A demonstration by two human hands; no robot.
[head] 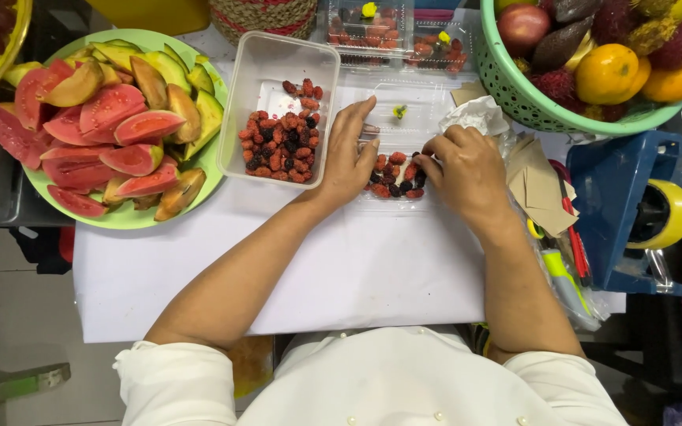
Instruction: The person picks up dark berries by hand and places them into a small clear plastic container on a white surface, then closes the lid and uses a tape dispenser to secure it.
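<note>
A clear plastic clamshell tray (pixel 416 102) lies open on the white table, with red and dark mulberries (pixel 395 177) heaped in its near half. My left hand (pixel 350 154) rests flat on the tray's left edge, fingers stretched out. My right hand (pixel 467 170) has its fingers curled down among the berries at the tray's right side; whether it pinches one is hidden. To the left stands a clear rectangular tub (pixel 258 59) partly filled with more mulberries (pixel 282 142).
A green plate (pixel 132 214) of sliced pink guava sits at far left. A green basket (pixel 515 91) of mixed fruit is at back right, a blue tape dispenser (pixel 625 205) at right, brown paper pieces (pixel 538 185) and crumpled tissue (pixel 475 117) beside my right hand. Further berry boxes (pixel 372 28) stand behind.
</note>
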